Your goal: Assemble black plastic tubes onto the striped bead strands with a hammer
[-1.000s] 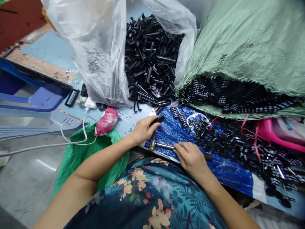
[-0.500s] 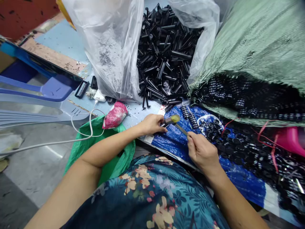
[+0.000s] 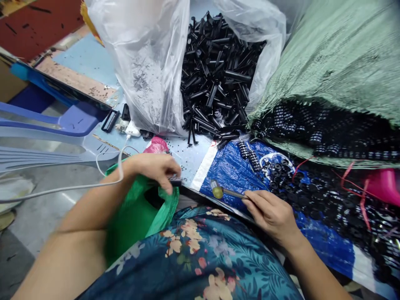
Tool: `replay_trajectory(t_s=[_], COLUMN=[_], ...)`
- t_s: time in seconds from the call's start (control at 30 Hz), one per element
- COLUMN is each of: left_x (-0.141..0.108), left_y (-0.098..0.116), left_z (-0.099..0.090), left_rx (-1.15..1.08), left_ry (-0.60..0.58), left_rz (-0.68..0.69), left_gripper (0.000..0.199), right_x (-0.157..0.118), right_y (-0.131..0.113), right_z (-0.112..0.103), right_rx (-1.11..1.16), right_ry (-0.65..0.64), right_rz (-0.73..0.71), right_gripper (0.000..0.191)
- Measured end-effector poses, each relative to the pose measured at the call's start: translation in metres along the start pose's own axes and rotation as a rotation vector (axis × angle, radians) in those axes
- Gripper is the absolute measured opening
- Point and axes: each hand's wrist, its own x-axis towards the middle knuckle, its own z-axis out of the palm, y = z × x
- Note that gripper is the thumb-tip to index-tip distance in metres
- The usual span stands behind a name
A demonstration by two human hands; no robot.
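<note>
My left hand [image 3: 159,170] is closed over the mouth of a green bag [image 3: 167,214]. A black plastic piece [image 3: 176,182] shows at its fingertips, mostly covered by the hand. In my right hand [image 3: 271,212] is the thin handle of a small mallet. The mallet's head [image 3: 217,189], part clear and part yellowish, hangs over the blue sheet [image 3: 229,166], pointing left. A large heap of black plastic pieces [image 3: 215,79] fills an open clear plastic bag [image 3: 150,71] beyond my hands.
Right of the mallet, black round parts [image 3: 315,187] lie piled below a pale green woven sack [image 3: 340,66] holding black-and-white rollers. A pink bundle [image 3: 156,145], a white cable [image 3: 120,166] and a blue plastic chair [image 3: 78,118] are at left.
My left hand has moved left and toward me with the black piece, from the mallet head to above the green bag. The mallet head has swung lower and left.
</note>
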Motion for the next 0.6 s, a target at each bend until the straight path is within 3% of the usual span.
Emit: replay_trajectory(t_s=[0.07, 0.13, 0.23, 0.3, 0.37, 0.5, 0.53, 0.6], left_x=[-0.024, -0.018, 0.03, 0.065, 0.09, 0.107, 0.108, 0.108], left_y=[-0.006, -0.006, 0.0, 0.003, 0.001, -0.01, -0.012, -0.013], left_z=[-0.007, -0.007, -0.006, -0.01, -0.017, -0.028, -0.029, -0.029], left_rx=[0.0, 0.076, 0.299, 0.423, 0.473, 0.459, 0.446, 0.409], left_ry=[0.053, 0.316, 0.862, 1.059, 1.063, 0.982, 0.979, 0.986], left_rz=[-0.094, -0.154, -0.289, -0.447, -0.571, -0.648, -0.655, -0.686], left_gripper=[0.04, 0.043, 0.041, 0.04, 0.038, 0.037, 0.038, 0.038], right_x=[-0.003, 0.001, 0.014, 0.02, 0.022, 0.027, 0.032, 0.048], right_y=[0.004, 0.003, -0.003, 0.002, 0.017, 0.071, 0.085, 0.11], right_z=[0.003, 0.009, 0.014, 0.008, -0.006, -0.047, -0.056, -0.069], right_rx=[-0.08, -0.141, -0.117, -0.063, -0.037, -0.262, -0.343, -0.454], right_ry=[0.005, -0.007, -0.023, -0.014, 0.077, 0.454, 0.476, 0.368], right_rz=[0.041, 0.064, 0.085, 0.117, 0.21, 0.595, 0.672, 0.805], right_gripper=[0.015, 0.011, 0.019, 0.022, 0.019, 0.026, 0.029, 0.043])
